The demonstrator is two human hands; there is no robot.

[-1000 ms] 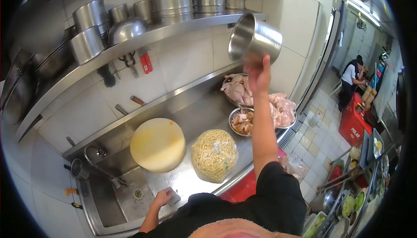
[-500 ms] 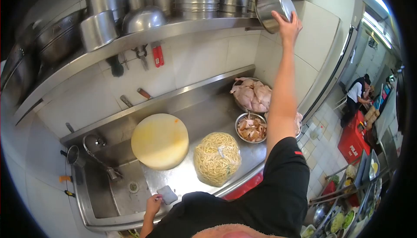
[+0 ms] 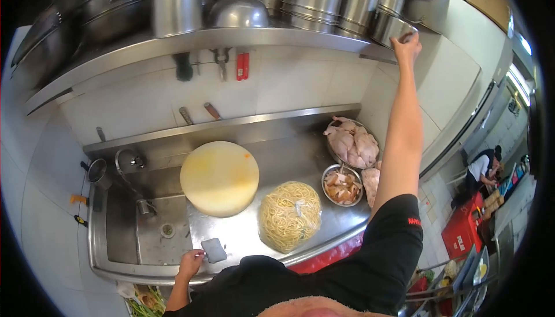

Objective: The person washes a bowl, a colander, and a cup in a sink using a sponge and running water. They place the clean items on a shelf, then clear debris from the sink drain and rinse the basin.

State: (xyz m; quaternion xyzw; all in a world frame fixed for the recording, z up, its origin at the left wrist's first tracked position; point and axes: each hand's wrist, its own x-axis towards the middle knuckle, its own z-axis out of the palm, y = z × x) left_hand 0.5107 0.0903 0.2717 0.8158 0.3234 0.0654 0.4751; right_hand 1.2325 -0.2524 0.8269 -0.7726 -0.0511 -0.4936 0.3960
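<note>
Steel pot (image 3: 389, 30) is gripped by the right fingers (image 3: 399, 44); left fingers (image 3: 197, 254) pinch a grey pad (image 3: 214, 250).

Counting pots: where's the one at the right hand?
Head view, upper right: the pot is at the right end of the shelf, touching the right hand.

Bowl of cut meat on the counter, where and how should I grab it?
I'd come from the front of the counter and grip the near rim of the bowl, thumb on the lip, fingers against the outer wall. It sits upright, that round rim bare, while raw poultry crowds its back and right, and the noodle bag lies close on its left.
</note>
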